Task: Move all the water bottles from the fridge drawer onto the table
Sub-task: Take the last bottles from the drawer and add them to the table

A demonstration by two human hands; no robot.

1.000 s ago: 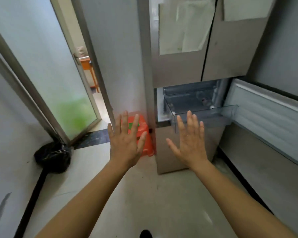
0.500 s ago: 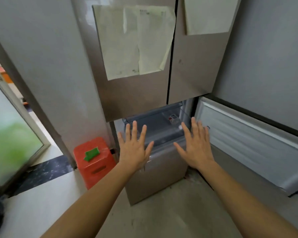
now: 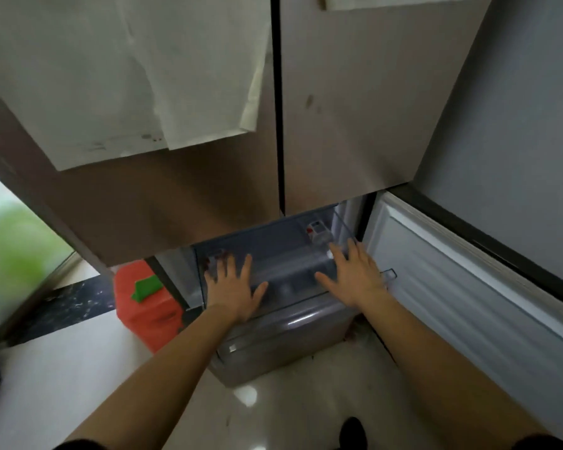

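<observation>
A plain grey wall [image 3: 517, 125] fills the upper right of the frame. The floor [image 3: 78, 368] across the bottom is pale, glossy tile, with a soft bright spot of reflected light [image 3: 247, 396] at lower centre. A dark speckled strip [image 3: 69, 306] crosses it at middle left, below a frosted glass panel [image 3: 10, 254] that glows white with a green blur. An orange-red plastic box [image 3: 147, 319] with a green patch [image 3: 145, 287] on top stands at centre left. Sheets of white paper [image 3: 111, 76] hang on the fridge's brown upper doors [image 3: 355, 108] at the top.
</observation>
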